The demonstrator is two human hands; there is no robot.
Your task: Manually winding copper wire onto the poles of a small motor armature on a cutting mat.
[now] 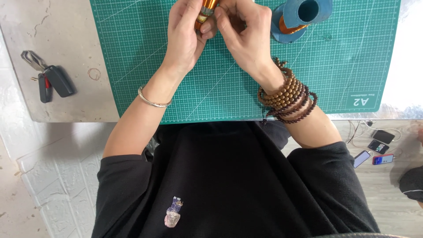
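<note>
Both hands meet at the top edge of the green cutting mat (pixel 220 88). Left hand (pixel 185 37) and right hand (pixel 246 35) are pinched together around a small copper coil (pixel 206 9), fingers closed on it. Blue spool (pixel 299 17) lies just right of them. Car keys (pixel 48 79) sit well apart on the grey table (pixel 66 35). Phones (pixel 374 152) on the floor.

Bright, even daylight, sharp focus, soft shadows, glare at right edge.
</note>
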